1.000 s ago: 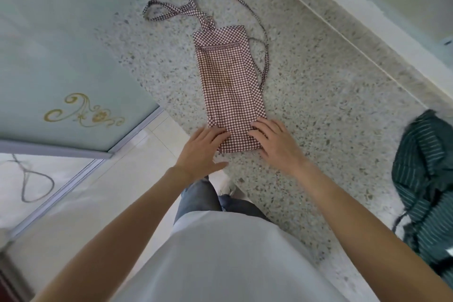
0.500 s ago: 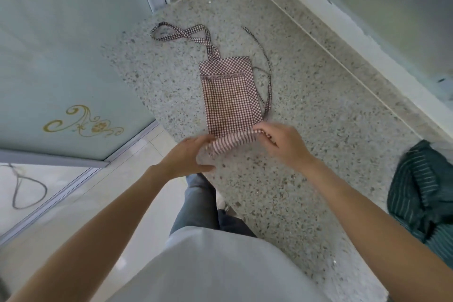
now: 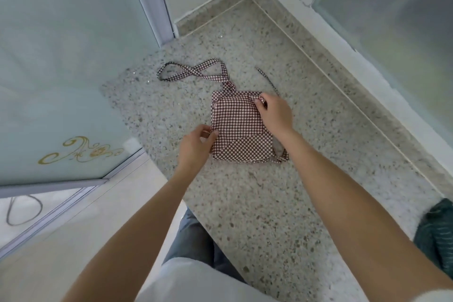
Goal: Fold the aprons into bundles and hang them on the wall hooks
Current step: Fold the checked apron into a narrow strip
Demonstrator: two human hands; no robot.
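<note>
1. Checked apron lies folded to a small square on the speckled surface, between both hands.
2. Right hand sits at the apron's far right corner; fingers curled, pinching the folded top edge there. Wrist & forearm run back over the apron's right side.
3. Left hand is at the apron's left edge, nearer the person; thumb & fingertips pinch the cloth edge.
4. Upper layer under the right hand lies flat; a lower layer w/ diagonal check pattern shows nearer the person, below that layer. Some grey lining shows at the near right corner, just beside the right forearm.
5. Neck strap runs out from the apron's far edge, beyond the left hand, twisted into a loop flat on the surface.
6. Thin tie lies beyond the right hand, partly hidden behind it.
7. Dark green striped cloth sits well to the right of the right arm, at the frame edge, partly cut off; can't tell what it is exactly.
8. Frosted glass door w/ gold scroll motif stands left of the left hand, beside the surface.
9. Person wears a white top & blue jeans, seen below the arms.
</note>
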